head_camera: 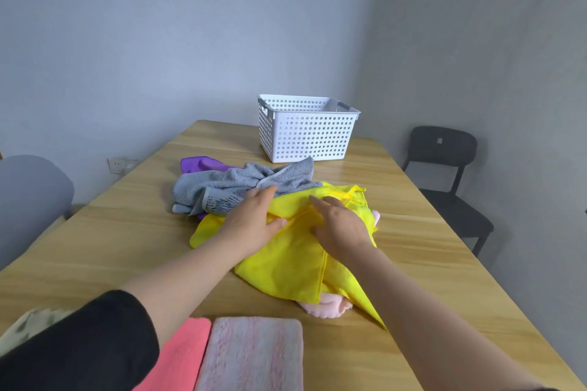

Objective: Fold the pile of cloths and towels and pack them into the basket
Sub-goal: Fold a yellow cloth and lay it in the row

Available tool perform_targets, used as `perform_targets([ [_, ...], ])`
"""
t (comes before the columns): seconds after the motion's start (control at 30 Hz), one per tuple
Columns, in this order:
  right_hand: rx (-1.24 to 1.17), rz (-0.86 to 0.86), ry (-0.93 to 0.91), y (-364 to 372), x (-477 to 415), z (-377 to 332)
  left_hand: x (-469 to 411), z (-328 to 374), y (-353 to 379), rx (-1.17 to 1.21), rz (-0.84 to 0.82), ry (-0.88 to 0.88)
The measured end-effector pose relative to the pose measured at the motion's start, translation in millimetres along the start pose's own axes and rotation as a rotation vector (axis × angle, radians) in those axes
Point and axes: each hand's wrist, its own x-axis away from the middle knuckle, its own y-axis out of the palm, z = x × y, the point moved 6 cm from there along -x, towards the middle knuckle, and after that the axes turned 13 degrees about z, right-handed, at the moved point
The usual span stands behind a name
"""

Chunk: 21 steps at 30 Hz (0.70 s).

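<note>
A crumpled pile lies mid-table: a yellow cloth [286, 267] on top, a pale pink towel [324, 308] showing under its near edge, a grey towel [228, 184] behind it and a purple cloth [198, 164] at the back. My left hand [254, 217] rests on the yellow cloth with the thumb against a raised fold. My right hand [340, 225] lies flat on the same cloth, fingers straight. A white perforated basket [306, 130] stands at the far end of the table; I see nothing inside it. Two folded towels, coral [181, 355] and pale striped pink [251, 355], lie at the near edge.
The wooden table [428, 263] has bare surface to the right and left of the pile. A black chair [444, 174] stands by the right side. A grey padded chair back [28, 197] is at the left. A wall socket [116, 165] sits low on the back wall.
</note>
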Motion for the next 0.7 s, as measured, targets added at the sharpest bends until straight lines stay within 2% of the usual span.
perform_targets([
  [0.13,0.001,0.046,-0.003,-3.7,-4.8,7.5,-9.9,-9.0,19.0,-0.012,-0.023,-0.042],
  [0.27,-0.065,0.179,0.017,-23.5,1.2,10.3,-7.1,-0.8,5.7,0.05,0.188,-0.005],
  [0.4,-0.17,0.247,0.057,-44.1,14.8,14.2,-6.8,21.1,-34.3,0.357,0.32,-0.055],
  [0.53,-0.305,0.356,-0.002,-84.7,39.8,3.9,-0.7,80.2,-105.0,0.392,0.489,0.147],
  [0.63,-0.336,0.535,-0.059,-135.1,58.6,-8.6,18.3,129.5,-151.9,0.459,0.504,0.281],
  [0.7,-0.324,0.638,-0.079,-169.2,73.1,-14.6,34.2,152.7,-174.5,0.508,0.486,0.311],
])
